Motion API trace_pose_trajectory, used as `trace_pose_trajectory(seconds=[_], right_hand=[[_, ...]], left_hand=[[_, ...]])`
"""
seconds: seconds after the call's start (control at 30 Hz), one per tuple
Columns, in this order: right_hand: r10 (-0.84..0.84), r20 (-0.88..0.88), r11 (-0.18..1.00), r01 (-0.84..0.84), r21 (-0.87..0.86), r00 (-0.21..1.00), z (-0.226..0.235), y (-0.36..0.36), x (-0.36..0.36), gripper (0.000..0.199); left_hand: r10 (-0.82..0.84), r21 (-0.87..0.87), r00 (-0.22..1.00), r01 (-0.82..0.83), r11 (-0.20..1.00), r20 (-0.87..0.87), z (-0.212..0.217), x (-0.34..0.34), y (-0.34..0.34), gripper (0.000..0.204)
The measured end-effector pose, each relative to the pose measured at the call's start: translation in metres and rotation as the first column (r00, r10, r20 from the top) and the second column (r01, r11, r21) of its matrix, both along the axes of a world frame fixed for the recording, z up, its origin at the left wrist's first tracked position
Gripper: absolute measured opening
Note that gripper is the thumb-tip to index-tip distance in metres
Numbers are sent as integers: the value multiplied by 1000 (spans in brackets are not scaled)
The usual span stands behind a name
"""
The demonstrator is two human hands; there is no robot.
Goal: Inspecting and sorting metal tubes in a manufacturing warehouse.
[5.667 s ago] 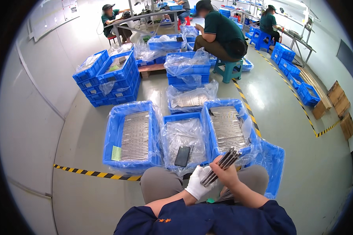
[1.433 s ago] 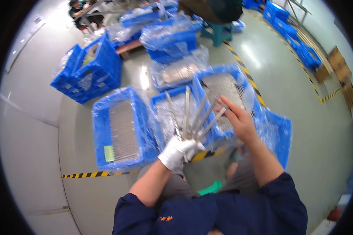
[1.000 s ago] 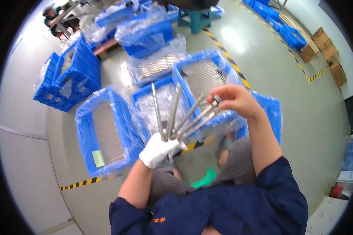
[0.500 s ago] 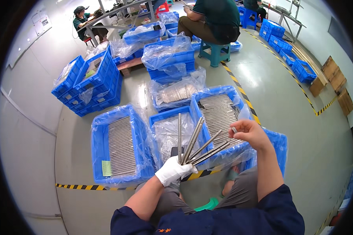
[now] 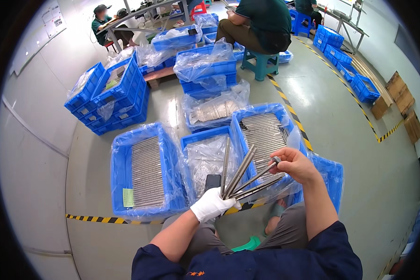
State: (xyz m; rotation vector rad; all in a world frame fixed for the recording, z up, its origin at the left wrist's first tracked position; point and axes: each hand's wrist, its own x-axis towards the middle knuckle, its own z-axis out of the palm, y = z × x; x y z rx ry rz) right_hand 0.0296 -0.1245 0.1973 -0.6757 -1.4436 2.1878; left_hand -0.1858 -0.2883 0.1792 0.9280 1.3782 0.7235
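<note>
Head view: you hold a fan of rods [image 5: 240, 171] near the bins.
Left hand [image 5: 212, 204]: gloved, wrapped around the rods' lower ends.
Right hand [image 5: 296, 165]: bare, pinching a small dark piece [image 5: 276, 159] at one rod's upper end.
Phone [image 5: 213, 181]: in the middle bin [image 5: 205, 136], just beyond your left hand.
Left bin [image 5: 121, 165], right bin [image 5: 262, 110]: lined with plastic, holding rows of rods.

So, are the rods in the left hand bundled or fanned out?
Fanned out: the rods meet in the left hand, with clear gaps between most of their far ends.
</note>
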Motion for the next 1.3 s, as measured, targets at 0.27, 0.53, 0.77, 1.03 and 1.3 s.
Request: trace_pose_trajectory(seconds=[0.27, 0.53, 0.77, 1.03, 1.3], right_hand=[[-6, 218, 974, -44, 224, 976, 8, 5, -9, 32], [-31, 213, 990, 1, 139, 977, 1, 1, -10, 27], [-132, 102, 989, 125, 78, 986, 3, 9, 2, 28], [79, -27, 996, -78, 47, 996, -7, 9, -3, 30], [137, 81, 987, -143, 76, 987, -11, 4, -5, 32]], left_hand=[[81, 51, 996, -78, 996, -41, -12, -3, -2, 28], [76, 51, 991, -82, 995, 110, -15, 2, 5, 34], [-55, -19, 972, 61, 998, 228, 0, 0, 0, 33], [-84, -103, 974, 108, 989, 213, -8, 3, -5, 30], [-102, -150, 954, 149, 977, 283, -2, 1, -3, 27]])
